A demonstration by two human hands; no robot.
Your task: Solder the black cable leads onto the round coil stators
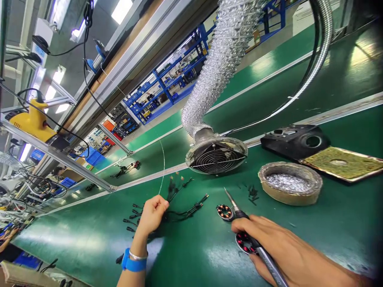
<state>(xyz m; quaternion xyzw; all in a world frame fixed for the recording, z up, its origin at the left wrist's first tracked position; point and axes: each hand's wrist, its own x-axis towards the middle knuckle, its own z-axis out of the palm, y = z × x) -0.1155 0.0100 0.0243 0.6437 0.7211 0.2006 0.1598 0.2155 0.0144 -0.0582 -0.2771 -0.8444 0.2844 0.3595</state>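
Soldering iron (241,214) (in right hand (277,241))

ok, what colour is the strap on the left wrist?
Blue strap, seen in the head view.

Before you stretches a long green bench (185,259) crossed by a pale metal rail (140,182). Beyond it you see blue metal shelving racks (163,84) on a light grey floor (158,123); at upper left, white rectangular ceiling lights (122,10) glow.
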